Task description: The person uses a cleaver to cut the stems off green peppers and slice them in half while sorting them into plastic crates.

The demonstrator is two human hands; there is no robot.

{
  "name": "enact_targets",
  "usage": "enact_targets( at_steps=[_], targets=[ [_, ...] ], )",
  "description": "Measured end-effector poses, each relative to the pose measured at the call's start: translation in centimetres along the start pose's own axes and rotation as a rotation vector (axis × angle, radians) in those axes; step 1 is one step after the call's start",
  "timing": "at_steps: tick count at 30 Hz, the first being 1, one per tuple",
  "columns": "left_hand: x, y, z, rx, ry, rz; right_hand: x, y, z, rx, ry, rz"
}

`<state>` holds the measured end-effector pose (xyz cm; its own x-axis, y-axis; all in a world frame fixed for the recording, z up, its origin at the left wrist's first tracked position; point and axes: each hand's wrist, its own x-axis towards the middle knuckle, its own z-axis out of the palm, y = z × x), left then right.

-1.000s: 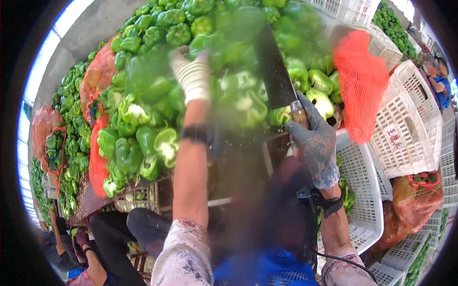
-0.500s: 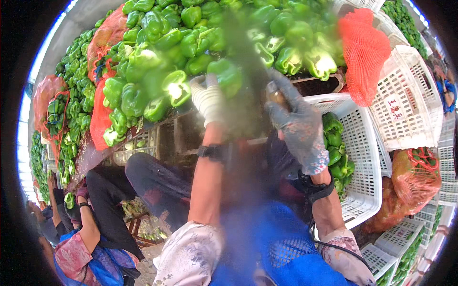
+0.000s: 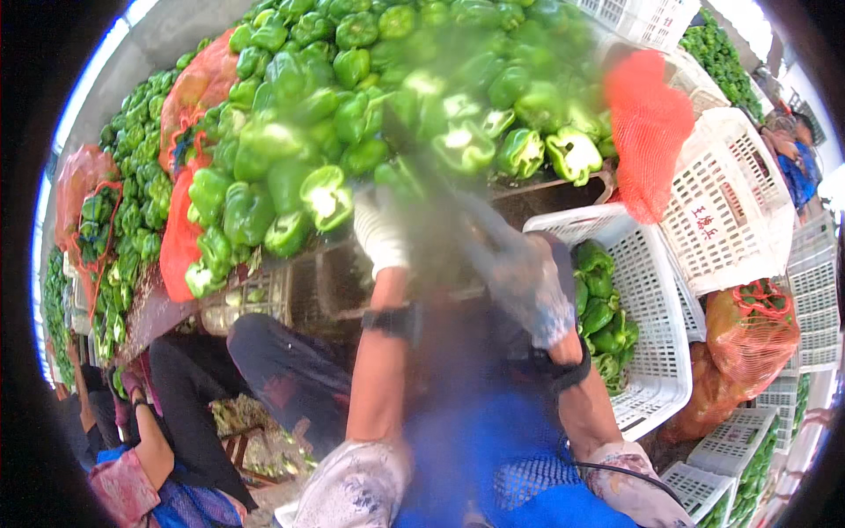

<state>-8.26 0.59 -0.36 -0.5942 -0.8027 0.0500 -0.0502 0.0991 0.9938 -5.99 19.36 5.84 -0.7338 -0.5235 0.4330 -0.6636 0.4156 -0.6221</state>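
Both gloved hands are drawn lower from the pepper heap. Grips of left hand and right hand cannot be told through blur. Peppers are best lifted gently into the white crate.

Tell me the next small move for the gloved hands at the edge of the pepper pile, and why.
Probably draw a few green peppers toward the white crate. The left hand and right hand are both at the pile's near edge, and the crate beside the right hand holds only a few peppers. Motion blur hides whether either hand grips anything.
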Motion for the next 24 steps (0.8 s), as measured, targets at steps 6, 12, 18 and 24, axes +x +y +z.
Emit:
enact_targets(
  at_steps=[6, 12, 18, 24],
  targets=[
    [0.8, 0.0, 2.6, -0.287, -0.085, 0.007, -1.0, 0.9, 0.1, 0.032, -0.052, 0.398],
    [5.5, 6.3, 9.7, 0.007, -0.111, 0.547, 5.0, 1.7, -3.2, 0.389, 0.072, 0.613],
    [15.9, 12.5, 21.8, -0.229, -0.374, 0.555, 13.8, 8.5, -7.5, 0.36, 0.505, 0.349],
    [27.7, 10.0, 26.6, 0.089, -0.307, 0.495, 10.6, 11.1, -8.7, 0.465, 0.616, 0.576]
  ],
)
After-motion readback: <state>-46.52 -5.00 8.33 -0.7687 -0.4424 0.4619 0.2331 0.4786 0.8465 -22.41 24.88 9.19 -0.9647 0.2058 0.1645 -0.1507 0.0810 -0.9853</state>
